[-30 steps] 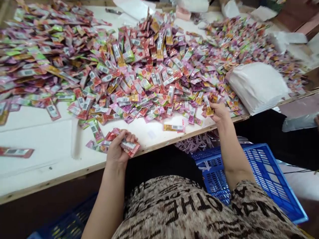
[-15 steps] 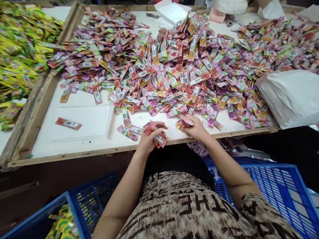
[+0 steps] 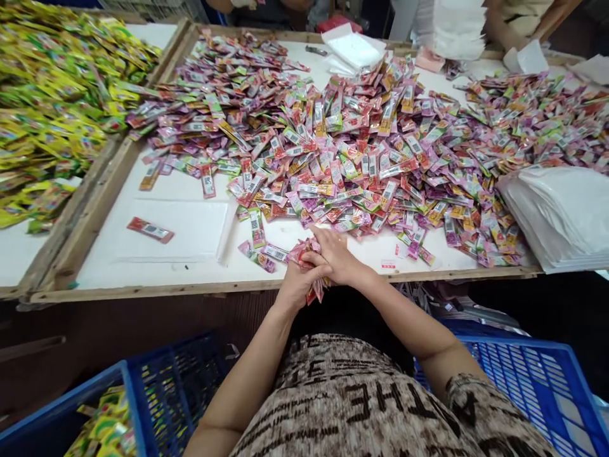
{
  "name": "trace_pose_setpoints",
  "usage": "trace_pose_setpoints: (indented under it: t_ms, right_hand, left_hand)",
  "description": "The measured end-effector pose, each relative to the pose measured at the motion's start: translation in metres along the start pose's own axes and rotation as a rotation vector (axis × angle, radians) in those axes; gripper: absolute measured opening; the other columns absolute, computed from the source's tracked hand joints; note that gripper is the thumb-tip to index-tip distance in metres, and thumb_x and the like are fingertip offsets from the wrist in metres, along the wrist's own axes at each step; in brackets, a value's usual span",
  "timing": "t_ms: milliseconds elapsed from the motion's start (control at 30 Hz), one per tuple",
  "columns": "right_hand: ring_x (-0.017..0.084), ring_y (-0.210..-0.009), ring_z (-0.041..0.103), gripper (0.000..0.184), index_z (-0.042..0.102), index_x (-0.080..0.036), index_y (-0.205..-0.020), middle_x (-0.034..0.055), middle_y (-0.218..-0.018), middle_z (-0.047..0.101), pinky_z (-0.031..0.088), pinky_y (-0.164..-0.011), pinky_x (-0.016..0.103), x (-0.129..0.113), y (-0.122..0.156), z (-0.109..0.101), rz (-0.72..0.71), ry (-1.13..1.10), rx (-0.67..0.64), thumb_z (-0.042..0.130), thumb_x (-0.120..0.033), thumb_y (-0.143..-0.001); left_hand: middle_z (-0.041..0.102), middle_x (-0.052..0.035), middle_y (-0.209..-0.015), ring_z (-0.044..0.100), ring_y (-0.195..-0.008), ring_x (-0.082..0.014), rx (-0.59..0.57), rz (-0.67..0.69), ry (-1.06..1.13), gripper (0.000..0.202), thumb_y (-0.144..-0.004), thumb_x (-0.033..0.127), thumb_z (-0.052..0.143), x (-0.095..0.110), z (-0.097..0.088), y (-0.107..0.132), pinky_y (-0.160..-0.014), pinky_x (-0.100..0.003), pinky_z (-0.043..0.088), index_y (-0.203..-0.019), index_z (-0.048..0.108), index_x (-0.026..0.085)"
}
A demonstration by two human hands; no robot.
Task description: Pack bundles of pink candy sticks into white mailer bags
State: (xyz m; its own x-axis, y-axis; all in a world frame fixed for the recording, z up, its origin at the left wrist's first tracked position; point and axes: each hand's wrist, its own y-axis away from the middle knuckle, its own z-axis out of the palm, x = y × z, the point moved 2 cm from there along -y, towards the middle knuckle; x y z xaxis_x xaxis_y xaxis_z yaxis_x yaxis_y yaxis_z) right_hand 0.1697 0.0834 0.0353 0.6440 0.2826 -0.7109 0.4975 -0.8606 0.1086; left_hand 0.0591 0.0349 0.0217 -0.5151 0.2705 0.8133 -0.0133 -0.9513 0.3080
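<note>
My left hand (image 3: 299, 283) is closed around a bunch of small printed stick packets (image 3: 304, 248), mostly red and pink, just over the table's front edge. My right hand (image 3: 340, 259) meets it from the right, its fingers pressed over the same bunch and partly hiding it. Packet ends poke out below the hands. Just left of them, a few loose stick packets (image 3: 257, 228) lie on the white tabletop. Beyond my hands spreads a large heap of similar packets (image 3: 352, 158) in pink, red, orange, green and purple.
A white flat bag (image 3: 181, 228) and a red packet (image 3: 150, 230) lie at left. Stacked white bags (image 3: 556, 216) stand at right. Yellow packets (image 3: 52, 120) fill the neighbouring section behind a wooden divider (image 3: 95, 197). Blue crates (image 3: 537, 374) sit below. Other people's arms show across the table.
My right hand has moved left with its packets and joined my left hand at the bunch. The view has tilted up slightly, showing more of the far side.
</note>
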Motion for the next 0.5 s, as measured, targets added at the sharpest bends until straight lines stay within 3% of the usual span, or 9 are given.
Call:
trace_pose_setpoints:
  t_ms: [100, 200, 300, 400, 500]
  right_hand:
    - [0.028, -0.136, 0.045, 0.07, 0.043, -0.024, -0.151, 0.013, -0.147, 0.051, 0.036, -0.111, 0.047, 0.001, -0.015, -0.007, -0.064, -0.238, -0.146, 0.028, -0.067, -0.099]
    - [0.025, -0.12, 0.056, 0.058, 0.061, -0.022, -0.134, 0.0113, -0.128, 0.064, 0.042, -0.102, 0.041, 0.014, -0.044, -0.031, -0.064, -0.179, 0.027, 0.022, -0.053, -0.105]
    - [0.033, -0.12, 0.049, 0.035, 0.067, -0.014, -0.119, 0.0182, -0.123, 0.063, 0.036, -0.104, 0.048, 0.035, -0.068, -0.06, 0.056, 0.3, 0.304, 0.047, -0.034, -0.099]
    - [0.035, -0.118, 0.047, 0.026, 0.068, -0.012, -0.11, 0.0203, -0.119, 0.063, 0.032, -0.102, 0.049, 0.053, -0.073, -0.077, 0.049, 0.594, 0.238, 0.048, -0.017, -0.093]
    - [0.029, -0.102, 0.055, 0.029, 0.062, -0.013, -0.112, 0.0167, -0.108, 0.065, 0.038, -0.091, 0.039, 0.06, -0.07, -0.094, 0.041, 0.475, 0.192, 0.039, -0.013, -0.094]
  left_hand:
    - [0.073, -0.0019, -0.083, 0.071, -0.072, -0.0211, 0.043, -0.048, 0.018, 0.054, -0.052, 0.021, 0.094, 0.008, -0.009, 0.001, -0.063, -0.031, 0.06, -0.098, 0.066, 0.02]
    - [0.067, 0.0015, -0.067, 0.064, -0.052, -0.0162, 0.111, -0.094, 0.005, 0.042, -0.056, 0.02, 0.092, 0.018, -0.024, -0.002, -0.049, -0.028, 0.055, -0.09, 0.066, 0.017]
    - [0.073, -0.0049, -0.075, 0.069, -0.061, -0.0186, 0.142, -0.095, 0.011, 0.031, -0.06, 0.019, 0.088, 0.03, -0.045, -0.008, -0.055, -0.029, 0.057, -0.083, 0.069, 0.013]
    - [0.077, -0.0106, -0.093, 0.074, -0.081, -0.0232, 0.154, -0.077, 0.081, 0.028, -0.063, 0.019, 0.083, 0.043, -0.071, -0.014, -0.067, -0.029, 0.061, -0.089, 0.073, 0.012]
    - [0.078, -0.0107, -0.088, 0.074, -0.074, -0.0223, 0.161, -0.128, 0.101, 0.027, -0.064, 0.018, 0.081, 0.05, -0.093, -0.019, -0.062, -0.028, 0.061, -0.088, 0.072, 0.011]
